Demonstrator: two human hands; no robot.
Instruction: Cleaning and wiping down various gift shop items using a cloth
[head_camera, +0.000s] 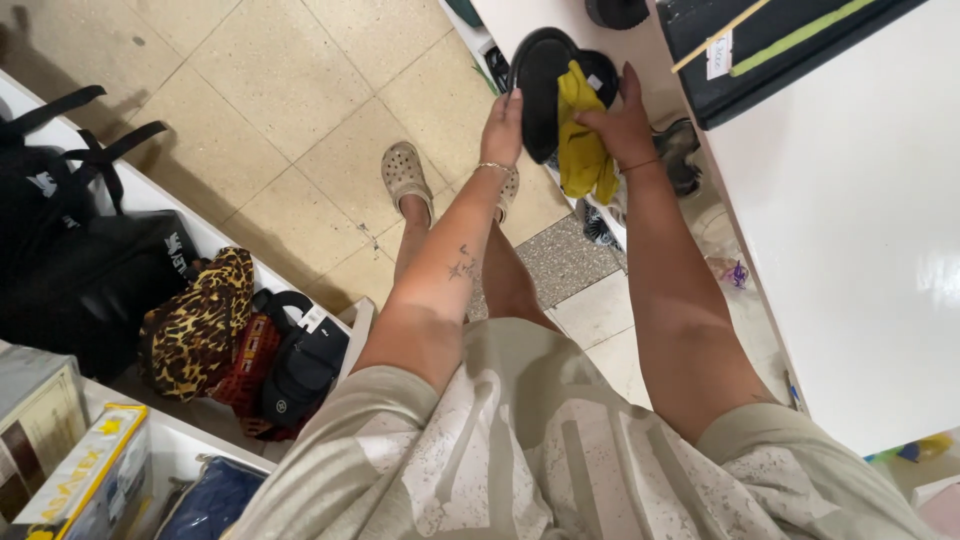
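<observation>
both hands (503, 125) hold black sandal (540, 75)

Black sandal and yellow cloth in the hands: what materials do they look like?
Black sandal: looks like moulded rubber or foam, matte with a faint sheen and a smooth rounded rim; which of the two is unclear. Yellow cloth: soft woven or knit fabric, matte, hanging in limp folds. The left hand grips the sandal's edge, and the right hand presses the cloth against it.
</observation>
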